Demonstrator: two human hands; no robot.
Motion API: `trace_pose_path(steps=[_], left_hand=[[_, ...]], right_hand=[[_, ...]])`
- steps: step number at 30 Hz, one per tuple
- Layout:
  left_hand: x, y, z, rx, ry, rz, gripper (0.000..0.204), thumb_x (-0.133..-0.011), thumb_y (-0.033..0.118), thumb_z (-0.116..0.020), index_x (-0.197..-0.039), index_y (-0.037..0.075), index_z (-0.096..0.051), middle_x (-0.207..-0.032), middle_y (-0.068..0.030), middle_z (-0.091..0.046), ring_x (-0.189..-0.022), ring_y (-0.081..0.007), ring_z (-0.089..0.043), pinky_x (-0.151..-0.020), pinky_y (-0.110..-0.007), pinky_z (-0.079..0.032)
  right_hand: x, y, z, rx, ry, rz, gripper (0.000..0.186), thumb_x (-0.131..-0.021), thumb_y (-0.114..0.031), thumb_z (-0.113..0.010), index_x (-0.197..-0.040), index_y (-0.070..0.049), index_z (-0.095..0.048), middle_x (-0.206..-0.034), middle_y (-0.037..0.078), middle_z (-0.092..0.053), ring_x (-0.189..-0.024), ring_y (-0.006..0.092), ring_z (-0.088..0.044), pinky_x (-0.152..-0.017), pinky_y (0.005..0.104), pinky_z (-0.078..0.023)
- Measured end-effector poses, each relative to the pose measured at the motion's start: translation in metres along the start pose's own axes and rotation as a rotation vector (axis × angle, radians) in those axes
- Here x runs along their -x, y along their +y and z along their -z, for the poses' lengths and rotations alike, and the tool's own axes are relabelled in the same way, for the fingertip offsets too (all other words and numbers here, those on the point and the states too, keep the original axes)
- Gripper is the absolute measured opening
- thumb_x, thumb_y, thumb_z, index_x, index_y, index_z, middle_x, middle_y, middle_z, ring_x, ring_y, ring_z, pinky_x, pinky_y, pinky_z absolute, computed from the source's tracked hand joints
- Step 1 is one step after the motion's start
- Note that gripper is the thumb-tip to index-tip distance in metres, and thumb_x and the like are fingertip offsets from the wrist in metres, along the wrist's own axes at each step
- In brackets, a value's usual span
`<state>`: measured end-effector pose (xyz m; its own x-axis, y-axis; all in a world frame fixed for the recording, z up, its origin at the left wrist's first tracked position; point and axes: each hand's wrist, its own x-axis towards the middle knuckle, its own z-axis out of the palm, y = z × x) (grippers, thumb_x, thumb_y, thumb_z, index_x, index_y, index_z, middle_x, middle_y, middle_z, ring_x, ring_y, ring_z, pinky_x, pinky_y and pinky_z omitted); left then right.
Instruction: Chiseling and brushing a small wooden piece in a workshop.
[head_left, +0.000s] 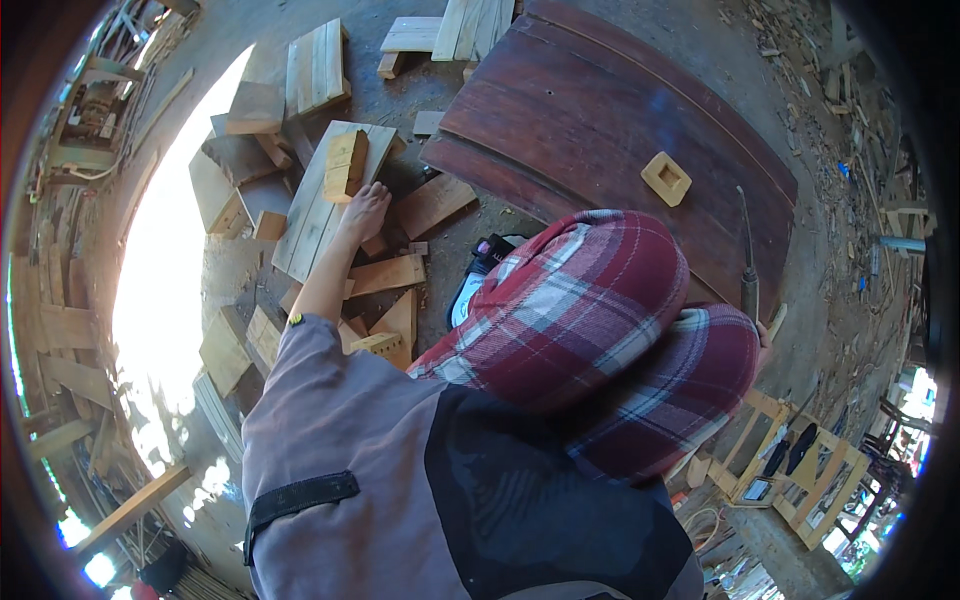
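Left hand: the left hand (pixel 368 207) is reaching toward 10 o'clock and touching the lower end of a yellowish wood block (pixel 346 163); how firmly its fingers are closing, I cannot tell.
Block: it is lying between 10 and 11 o'clock on a pale slatted board (pixel 312 222).
Right hand: the right hand (pixel 766 342) is showing only partly, just past 3 o'clock, beside the plaid-covered knee (pixel 715 350); whether it is spreading or gripping, I cannot tell.
Tool: a thin-shafted tool (pixel 750 285) is standing out near that hand, its shaft pointing toward 12 o'clock.
Panel: a dark red-brown panel (pixel 590 110) is spreading out around 1 o'clock.
Recessed piece: a pale wooden piece with a squarish hollow (pixel 652 176) is resting on the panel at 2 o'clock.
Offcuts: loose wood pieces (pixel 388 275) are lying around the slatted board, from 8 to 11 o'clock.
Frame: a light wooden frame (pixel 830 470) is sitting at 4 o'clock.
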<state>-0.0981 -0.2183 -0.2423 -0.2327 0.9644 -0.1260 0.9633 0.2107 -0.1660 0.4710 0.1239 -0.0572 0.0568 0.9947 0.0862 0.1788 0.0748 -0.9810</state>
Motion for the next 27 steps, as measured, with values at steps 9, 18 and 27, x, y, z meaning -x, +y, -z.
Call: trace_pose_path(steps=[9, 18, 27], left_hand=[[-0.035, 0.000, -0.039, -0.376, -0.110, 0.004, 0.022, -0.079, 0.016, -0.054, -0.097, 0.008, -0.063, -0.096, -0.0045, -0.061, -0.104, -0.0182, -0.049, -0.088, -0.029, -0.036], [-0.081, 0.038, -0.065, 0.257, -0.066, 0.570, 0.022, -0.081, 0.011, -0.053, -0.101, 0.002, -0.057, -0.105, -0.0168, -0.059, -0.105, -0.0346, -0.055, -0.090, -0.045, -0.045], [-0.084, 0.019, -0.017, 0.458, -0.208, 0.438, 0.019, -0.090, 0.015, -0.055, -0.103, 0.001, -0.054, -0.095, -0.0183, -0.066, -0.090, -0.0356, -0.066, -0.075, -0.046, -0.054]], right_hand=[[-0.013, -0.002, -0.011, 0.066, -0.041, 0.039, 0.033, -0.084, -0.008, -0.063, -0.116, -0.004, -0.056, -0.105, 0.013, -0.063, -0.095, 0.0196, -0.062, -0.087, 0.0303, -0.049], [-0.026, -0.002, -0.035, 0.034, -0.056, 0.083, 0.032, -0.084, -0.008, -0.063, -0.116, -0.004, -0.056, -0.104, 0.013, -0.063, -0.094, 0.0196, -0.062, -0.086, 0.0303, -0.049], [-0.024, 0.011, -0.031, 0.068, -0.024, 0.083, 0.032, -0.085, -0.008, -0.063, -0.115, -0.004, -0.056, -0.103, 0.013, -0.064, -0.094, 0.0195, -0.062, -0.086, 0.0303, -0.049]])
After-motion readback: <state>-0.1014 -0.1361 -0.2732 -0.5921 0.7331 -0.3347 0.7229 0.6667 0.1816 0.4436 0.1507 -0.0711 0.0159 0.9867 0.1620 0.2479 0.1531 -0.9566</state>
